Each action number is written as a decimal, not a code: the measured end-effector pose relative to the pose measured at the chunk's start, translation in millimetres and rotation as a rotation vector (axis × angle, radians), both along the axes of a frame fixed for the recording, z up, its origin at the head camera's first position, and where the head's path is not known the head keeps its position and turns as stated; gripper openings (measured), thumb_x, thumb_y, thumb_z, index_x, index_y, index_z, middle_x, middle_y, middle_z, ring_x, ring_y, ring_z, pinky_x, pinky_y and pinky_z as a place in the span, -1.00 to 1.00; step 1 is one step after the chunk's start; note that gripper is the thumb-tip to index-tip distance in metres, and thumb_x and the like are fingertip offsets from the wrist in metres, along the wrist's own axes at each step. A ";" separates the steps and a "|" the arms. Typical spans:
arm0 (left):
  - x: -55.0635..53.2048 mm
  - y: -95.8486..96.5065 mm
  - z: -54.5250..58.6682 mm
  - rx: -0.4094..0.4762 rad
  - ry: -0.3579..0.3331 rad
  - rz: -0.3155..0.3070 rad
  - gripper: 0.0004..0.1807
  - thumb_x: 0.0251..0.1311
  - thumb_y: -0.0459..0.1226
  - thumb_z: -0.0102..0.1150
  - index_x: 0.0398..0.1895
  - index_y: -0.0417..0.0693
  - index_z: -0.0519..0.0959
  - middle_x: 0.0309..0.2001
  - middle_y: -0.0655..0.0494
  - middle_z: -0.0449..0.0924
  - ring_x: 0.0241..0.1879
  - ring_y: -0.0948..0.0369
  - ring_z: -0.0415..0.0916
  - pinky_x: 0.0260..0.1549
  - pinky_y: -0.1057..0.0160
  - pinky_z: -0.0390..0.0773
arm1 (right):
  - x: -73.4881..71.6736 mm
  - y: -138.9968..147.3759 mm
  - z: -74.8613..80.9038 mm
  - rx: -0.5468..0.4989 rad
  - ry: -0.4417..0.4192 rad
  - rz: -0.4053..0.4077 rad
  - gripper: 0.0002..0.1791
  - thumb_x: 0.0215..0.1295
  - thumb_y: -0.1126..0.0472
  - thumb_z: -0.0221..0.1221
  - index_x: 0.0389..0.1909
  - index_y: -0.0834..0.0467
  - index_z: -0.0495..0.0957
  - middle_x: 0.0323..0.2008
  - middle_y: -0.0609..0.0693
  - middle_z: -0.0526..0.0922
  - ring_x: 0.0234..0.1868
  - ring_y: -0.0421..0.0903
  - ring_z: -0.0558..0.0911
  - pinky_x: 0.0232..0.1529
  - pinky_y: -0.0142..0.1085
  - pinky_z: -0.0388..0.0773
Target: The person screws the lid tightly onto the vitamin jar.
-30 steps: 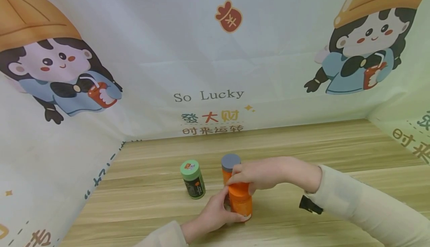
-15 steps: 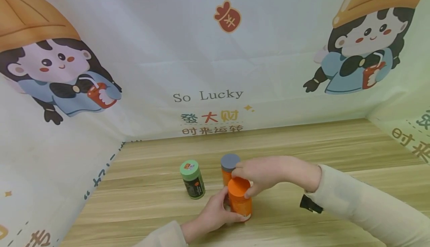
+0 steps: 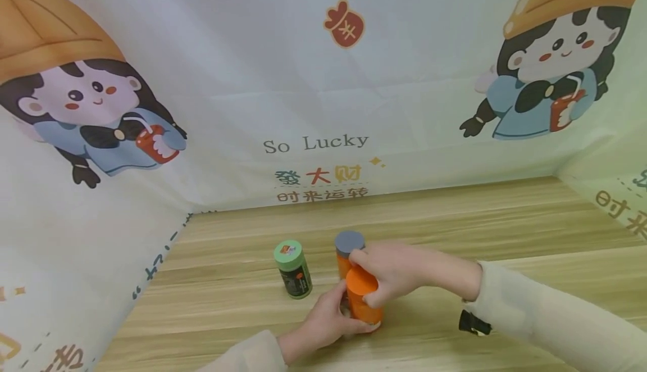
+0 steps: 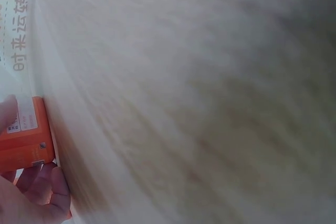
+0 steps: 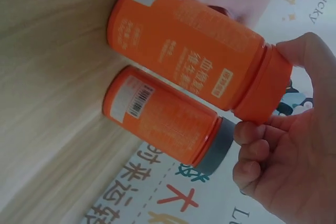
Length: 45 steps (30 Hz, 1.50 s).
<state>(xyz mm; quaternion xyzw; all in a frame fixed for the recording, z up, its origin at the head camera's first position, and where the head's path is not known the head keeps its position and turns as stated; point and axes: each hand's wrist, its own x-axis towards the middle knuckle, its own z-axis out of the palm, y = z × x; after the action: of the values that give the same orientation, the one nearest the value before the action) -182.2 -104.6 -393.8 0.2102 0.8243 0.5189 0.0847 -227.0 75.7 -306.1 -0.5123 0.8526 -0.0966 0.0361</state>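
Observation:
An orange bottle [image 3: 366, 310] with an orange lid [image 3: 360, 282] stands upright on the table near the front. My left hand [image 3: 323, 320] grips its lower body from the left side. The thumb and fingers of my right hand [image 3: 401, 271] hold the orange lid at its edge. In the right wrist view the lid [image 5: 264, 85] sits on top of the printed bottle [image 5: 184, 48], with the right fingers around it. Close behind stands a second orange bottle [image 5: 163, 116] with a grey lid [image 3: 350, 242], partly hidden by the right hand in the head view.
To the left stands a green jar [image 3: 293, 273] with a light green lid and dark label. The wood-grain table [image 3: 212, 293] is bounded by printed cloth walls [image 3: 227, 108] at the back and sides. A small black object [image 3: 474, 323] hangs under the right sleeve.
The right fingers first covered more of the orange lid, then loosened from it, and are now around its edge again. The left hand keeps its grip on the bottle.

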 end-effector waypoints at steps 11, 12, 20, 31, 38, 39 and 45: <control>0.5 1.4 -0.3 -0.026 0.039 0.009 -0.35 -0.21 -0.32 0.45 0.05 -0.10 0.41 -0.08 0.07 0.54 -0.26 0.30 0.43 -0.34 0.41 0.41 | 2.4 2.4 -5.6 -0.076 -0.019 -0.020 -0.66 -0.10 0.09 0.13 -0.30 0.11 0.28 -0.57 -0.21 0.27 -0.56 -0.33 0.25 -0.56 -0.54 0.16; 0.1 1.5 -0.4 -0.038 0.040 0.014 -0.35 -0.21 -0.31 0.46 0.04 -0.10 0.41 -0.09 0.08 0.54 -0.27 0.30 0.43 -0.35 0.41 0.41 | 2.3 2.4 -4.6 -0.065 -0.036 -0.024 -0.65 -0.08 0.08 0.14 -0.29 0.11 0.28 -0.56 -0.20 0.28 -0.55 -0.33 0.26 -0.55 -0.53 0.17; -1.7 -0.3 -1.5 -0.135 0.075 0.036 -0.36 -0.22 -0.21 0.47 0.01 -0.06 0.41 -0.13 0.11 0.55 -0.30 0.31 0.44 -0.35 0.41 0.42 | 3.9 6.0 5.1 -0.004 -0.238 -0.123 -0.50 0.09 -0.02 0.22 -0.02 0.12 0.34 -0.24 -0.13 0.52 -0.34 -0.29 0.47 -0.30 -0.43 0.45; 5.5 -19.9 21.8 -0.161 0.138 0.088 -0.16 -0.23 -0.18 0.48 0.17 -0.21 0.29 0.05 -0.11 0.45 -0.08 -0.02 0.46 -0.16 0.06 0.50 | 5.6 67.4 9.4 -0.154 -0.062 -0.299 -0.18 0.13 -0.27 0.09 0.27 0.19 0.22 0.24 0.17 0.31 0.23 0.16 0.29 0.16 0.12 0.24; 9.9 -57.6 45.9 -0.309 0.484 0.271 -0.18 -0.26 -0.21 0.48 0.14 -0.23 0.32 0.09 -0.12 0.41 0.03 -0.03 0.40 0.00 -0.04 0.42 | 0.6 121.5 -3.0 -0.210 0.087 -0.400 -0.23 0.16 -0.16 0.14 0.30 0.15 0.19 0.31 0.22 0.16 0.28 0.27 0.14 0.11 0.27 0.16; 10.2 -64.1 48.7 -0.320 0.523 0.302 -0.19 -0.27 -0.22 0.49 0.14 -0.23 0.32 0.08 -0.12 0.42 0.01 -0.02 0.40 -0.02 -0.05 0.43 | 0.1 128.2 -5.9 -0.211 0.100 -0.411 -0.23 0.16 -0.14 0.16 0.30 0.15 0.19 0.32 0.22 0.13 0.28 0.28 0.13 0.10 0.28 0.16; 12.5 -107.5 57.5 -0.381 0.645 0.475 -0.17 -0.29 -0.21 0.48 0.13 -0.26 0.32 0.08 -0.19 0.41 -0.05 -0.06 0.38 -0.05 -0.12 0.39 | -2.9 162.4 -21.0 -0.212 0.196 -0.452 -0.26 0.12 -0.11 0.20 0.26 0.14 0.24 0.29 0.26 0.15 0.23 0.31 0.16 0.04 0.28 0.20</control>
<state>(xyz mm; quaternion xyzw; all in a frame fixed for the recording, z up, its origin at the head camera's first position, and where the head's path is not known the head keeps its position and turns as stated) -169.7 -212.2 -336.3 0.1467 0.9148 0.2707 -0.2615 -229.9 238.1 -327.2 -0.3166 0.9299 -0.1411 -0.1228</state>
